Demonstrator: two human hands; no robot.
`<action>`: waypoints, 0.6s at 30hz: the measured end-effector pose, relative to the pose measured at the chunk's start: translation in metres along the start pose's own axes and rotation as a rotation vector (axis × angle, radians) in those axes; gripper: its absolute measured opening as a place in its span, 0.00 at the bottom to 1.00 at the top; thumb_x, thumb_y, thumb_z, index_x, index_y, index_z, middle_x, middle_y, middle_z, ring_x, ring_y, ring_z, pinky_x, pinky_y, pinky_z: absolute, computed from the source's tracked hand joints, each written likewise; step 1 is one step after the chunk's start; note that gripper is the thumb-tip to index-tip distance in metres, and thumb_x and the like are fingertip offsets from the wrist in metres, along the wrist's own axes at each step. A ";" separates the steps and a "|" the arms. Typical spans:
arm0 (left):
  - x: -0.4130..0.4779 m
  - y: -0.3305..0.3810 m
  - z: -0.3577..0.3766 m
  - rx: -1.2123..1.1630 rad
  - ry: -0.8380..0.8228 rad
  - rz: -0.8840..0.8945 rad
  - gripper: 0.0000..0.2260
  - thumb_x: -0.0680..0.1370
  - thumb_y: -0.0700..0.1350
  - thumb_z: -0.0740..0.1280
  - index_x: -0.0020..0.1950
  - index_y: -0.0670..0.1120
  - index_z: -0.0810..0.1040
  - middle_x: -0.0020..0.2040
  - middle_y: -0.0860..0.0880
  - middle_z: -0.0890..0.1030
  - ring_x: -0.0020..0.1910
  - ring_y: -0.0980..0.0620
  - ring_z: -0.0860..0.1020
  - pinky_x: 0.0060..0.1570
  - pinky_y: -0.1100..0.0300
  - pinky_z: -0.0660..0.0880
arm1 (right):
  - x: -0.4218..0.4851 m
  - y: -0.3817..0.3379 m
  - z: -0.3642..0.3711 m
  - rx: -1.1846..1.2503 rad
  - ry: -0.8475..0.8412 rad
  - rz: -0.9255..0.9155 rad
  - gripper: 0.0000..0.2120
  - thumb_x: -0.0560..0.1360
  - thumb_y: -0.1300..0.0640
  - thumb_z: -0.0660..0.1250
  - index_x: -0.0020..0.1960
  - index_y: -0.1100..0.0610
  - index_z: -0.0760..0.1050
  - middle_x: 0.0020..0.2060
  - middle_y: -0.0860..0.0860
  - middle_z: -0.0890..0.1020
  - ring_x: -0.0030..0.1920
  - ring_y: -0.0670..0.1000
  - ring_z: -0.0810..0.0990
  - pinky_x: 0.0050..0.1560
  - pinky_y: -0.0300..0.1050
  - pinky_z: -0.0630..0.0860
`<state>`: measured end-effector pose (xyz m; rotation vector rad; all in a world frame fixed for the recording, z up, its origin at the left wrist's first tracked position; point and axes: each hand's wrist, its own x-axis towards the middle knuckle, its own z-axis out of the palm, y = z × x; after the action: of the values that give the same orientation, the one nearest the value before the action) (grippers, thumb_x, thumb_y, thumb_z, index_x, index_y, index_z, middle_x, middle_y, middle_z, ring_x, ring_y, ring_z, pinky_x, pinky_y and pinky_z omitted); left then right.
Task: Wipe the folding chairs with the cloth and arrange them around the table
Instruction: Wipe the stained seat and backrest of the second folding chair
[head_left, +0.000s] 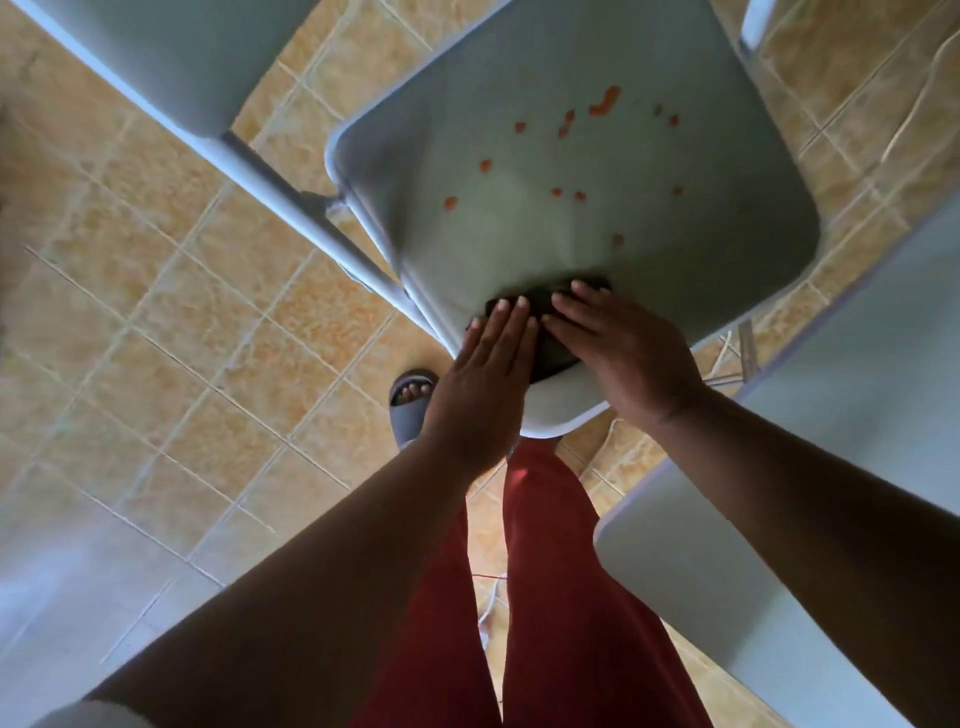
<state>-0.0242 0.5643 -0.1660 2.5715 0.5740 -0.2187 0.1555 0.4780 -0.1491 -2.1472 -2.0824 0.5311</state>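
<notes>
A grey folding chair stands below me, its seat (545, 171) dotted with several orange-red spots (605, 101). A dark cloth (550, 332) lies on the seat's near edge. My left hand (483, 374) rests flat on the cloth's left side, fingers straight and together. My right hand (623, 353) presses on the cloth's right side with its fingers spread over it. Most of the cloth is hidden under the two hands. The chair's backrest (171, 57) shows at the top left.
A grey table top (779, 545) runs along the right, its rounded corner near my right forearm. Tan tiled floor (182, 312) lies to the left. My red trousers and a grey sandal (410, 405) show under the chair's front edge. A white frame piece (753, 21) sits at the top right.
</notes>
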 end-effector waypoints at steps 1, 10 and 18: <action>-0.003 0.007 0.001 -0.007 -0.021 0.018 0.28 0.77 0.39 0.65 0.76 0.36 0.61 0.77 0.38 0.61 0.77 0.39 0.59 0.75 0.44 0.58 | -0.009 0.004 -0.004 0.024 -0.010 0.000 0.22 0.82 0.59 0.47 0.60 0.60 0.79 0.62 0.59 0.79 0.64 0.62 0.76 0.63 0.58 0.74; -0.015 0.014 0.000 -0.059 -0.064 -0.093 0.33 0.80 0.55 0.60 0.78 0.38 0.55 0.79 0.40 0.53 0.79 0.43 0.49 0.77 0.48 0.51 | -0.030 0.011 -0.004 -0.067 -0.118 -0.067 0.23 0.81 0.59 0.45 0.68 0.59 0.72 0.68 0.60 0.73 0.71 0.64 0.65 0.69 0.62 0.63; 0.009 -0.007 -0.009 -0.090 -0.011 -0.167 0.37 0.81 0.64 0.46 0.78 0.36 0.54 0.79 0.37 0.52 0.79 0.41 0.48 0.77 0.44 0.52 | 0.019 0.045 -0.035 0.105 0.036 0.019 0.23 0.77 0.64 0.49 0.66 0.57 0.75 0.61 0.59 0.79 0.61 0.62 0.77 0.63 0.55 0.72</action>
<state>-0.0190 0.5774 -0.1631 2.4359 0.7776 -0.2574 0.2095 0.5000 -0.1339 -2.1042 -1.9719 0.5859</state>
